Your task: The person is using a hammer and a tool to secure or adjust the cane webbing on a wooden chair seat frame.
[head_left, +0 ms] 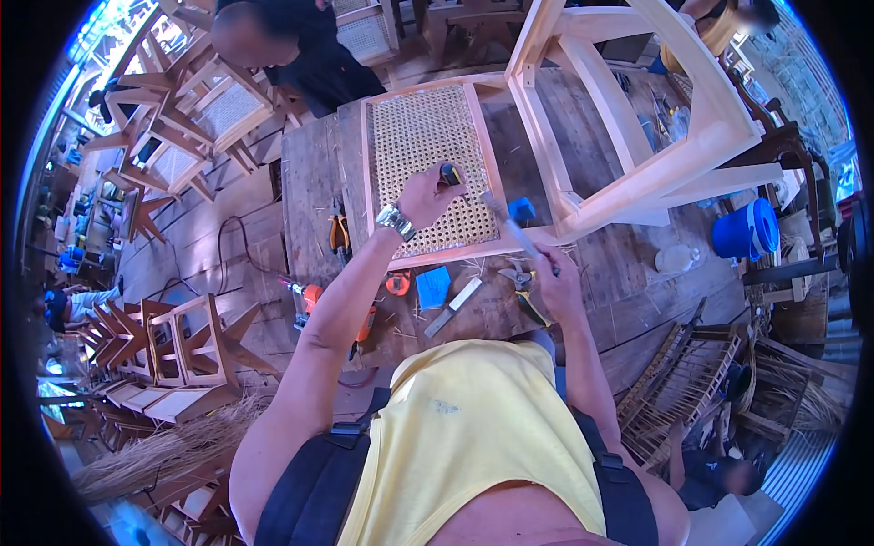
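A wooden frame panel with woven cane webbing lies flat on the worktable. Over the cane, my left hand is closed around a short black-and-yellow handle; whatever is at its lower end is hidden. A silver watch is on that wrist. My right hand, at the panel's near right corner, grips the dark end of a hammer. Its pale shaft slants up to a grey head near the panel's right rail. A blue piece sits just right of that head.
A pale chair frame stands on the table's right side. Pliers, a tape measure, a blue sheet, a flat blade, snips and an orange drill lie nearby. A person is across the table.
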Available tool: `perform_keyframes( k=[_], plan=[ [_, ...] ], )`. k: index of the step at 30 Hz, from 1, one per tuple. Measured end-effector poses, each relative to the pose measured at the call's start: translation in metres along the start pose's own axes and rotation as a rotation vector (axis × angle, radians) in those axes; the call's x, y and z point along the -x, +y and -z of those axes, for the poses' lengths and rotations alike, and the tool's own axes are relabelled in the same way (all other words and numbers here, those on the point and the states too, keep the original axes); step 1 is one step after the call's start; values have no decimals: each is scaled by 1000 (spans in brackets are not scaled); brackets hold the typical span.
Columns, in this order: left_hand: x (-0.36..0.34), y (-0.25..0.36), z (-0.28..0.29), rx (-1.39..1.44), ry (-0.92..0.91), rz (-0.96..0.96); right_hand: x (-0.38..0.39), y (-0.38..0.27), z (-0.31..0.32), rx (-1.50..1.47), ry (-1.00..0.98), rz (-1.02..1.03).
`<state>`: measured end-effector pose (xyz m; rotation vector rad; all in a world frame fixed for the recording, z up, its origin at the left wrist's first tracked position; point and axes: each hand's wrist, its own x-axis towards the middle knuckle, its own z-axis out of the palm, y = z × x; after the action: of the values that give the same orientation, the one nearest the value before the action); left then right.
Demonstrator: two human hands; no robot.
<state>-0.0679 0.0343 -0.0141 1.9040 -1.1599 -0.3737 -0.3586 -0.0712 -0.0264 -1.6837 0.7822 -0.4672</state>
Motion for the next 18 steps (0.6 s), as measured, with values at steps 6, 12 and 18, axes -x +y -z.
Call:
perform_keyframes(
  k=[6, 12, 18],
  plan=[
    [2, 1, -10, -52, -73, -12, 2, 10, 1, -157, 121, -57],
    [9, 11, -2, 13, -44, 14, 12, -3, -6, -118, 13, -70],
    [17, 6, -10, -42, -77, -3, 19, 8, -12, -97, 165, 27]
  ],
)
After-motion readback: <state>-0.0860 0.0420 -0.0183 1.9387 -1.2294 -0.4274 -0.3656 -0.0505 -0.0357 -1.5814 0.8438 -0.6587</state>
